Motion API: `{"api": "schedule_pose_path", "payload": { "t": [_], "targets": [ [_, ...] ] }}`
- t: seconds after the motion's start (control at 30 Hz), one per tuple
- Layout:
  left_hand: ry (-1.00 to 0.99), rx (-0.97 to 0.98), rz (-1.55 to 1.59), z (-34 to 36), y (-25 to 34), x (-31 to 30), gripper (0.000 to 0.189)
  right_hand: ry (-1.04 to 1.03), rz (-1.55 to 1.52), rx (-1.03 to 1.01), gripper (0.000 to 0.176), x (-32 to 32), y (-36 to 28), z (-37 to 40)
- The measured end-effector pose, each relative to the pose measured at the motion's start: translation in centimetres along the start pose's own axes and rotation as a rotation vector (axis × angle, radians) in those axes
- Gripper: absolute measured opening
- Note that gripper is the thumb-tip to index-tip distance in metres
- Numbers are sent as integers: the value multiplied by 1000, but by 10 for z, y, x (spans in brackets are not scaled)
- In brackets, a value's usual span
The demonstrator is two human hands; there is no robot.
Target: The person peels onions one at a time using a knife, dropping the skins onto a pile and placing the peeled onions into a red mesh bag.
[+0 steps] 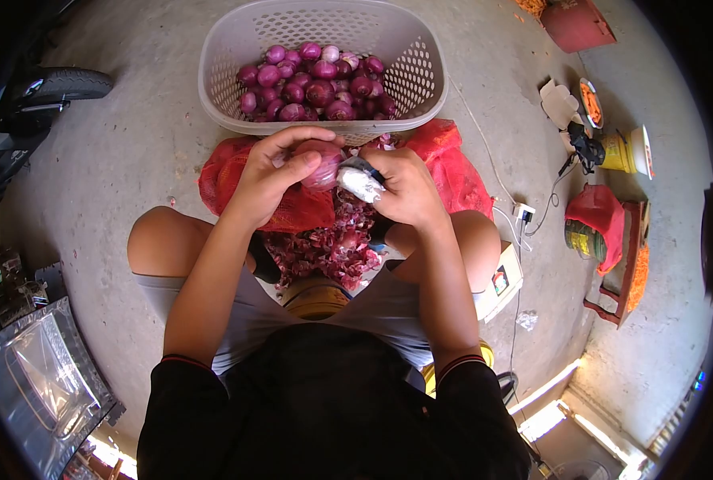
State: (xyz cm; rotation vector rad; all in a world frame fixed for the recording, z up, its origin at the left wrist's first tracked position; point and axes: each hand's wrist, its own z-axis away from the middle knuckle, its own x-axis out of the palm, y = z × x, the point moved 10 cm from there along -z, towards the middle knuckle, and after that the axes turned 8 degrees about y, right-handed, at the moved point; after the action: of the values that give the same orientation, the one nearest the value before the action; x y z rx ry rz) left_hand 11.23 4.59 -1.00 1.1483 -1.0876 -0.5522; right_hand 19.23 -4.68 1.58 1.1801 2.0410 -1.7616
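My left hand (pixel 272 176) is wrapped round a red onion (pixel 322 166), its thumb lying across the front. Right beside it, my right hand (pixel 408 188) grips a small tool (pixel 360 182) with a white, wrapped-looking part and a dark part, close against the onion's right side; its exact kind I cannot make out. Beneath both hands lies a heap of loose onion skins (pixel 324 252). Red mesh sacks (pixel 452 172) spread to either side of the heap. Just beyond my hands stands a grey perforated basket (pixel 212 80) holding several purple onions (pixel 320 94).
A motorcycle wheel (pixel 72 83) is at the far left. On the right are a power strip (pixel 524 212) with cables, a yellow bucket (pixel 619 152), a red cloth (pixel 598 220) over a container, and a wooden bench (pixel 632 264). A white box (pixel 504 280) sits beside my right knee.
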Motion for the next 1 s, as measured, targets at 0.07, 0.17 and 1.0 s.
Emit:
{"api": "schedule_pose_path", "payload": {
  "t": [0.07,0.17,1.0],
  "targets": [
    [1,13,-14,-1,1,0,34,-41,-2,26,20,5,0,0],
    [7,7,-23,-1,0,-2,33,38,-37,-1,20,-1,-2,-1],
    [-5,-23,21,2,-4,1,32,24,-69,3,17,-1,2,1]
  ]
}}
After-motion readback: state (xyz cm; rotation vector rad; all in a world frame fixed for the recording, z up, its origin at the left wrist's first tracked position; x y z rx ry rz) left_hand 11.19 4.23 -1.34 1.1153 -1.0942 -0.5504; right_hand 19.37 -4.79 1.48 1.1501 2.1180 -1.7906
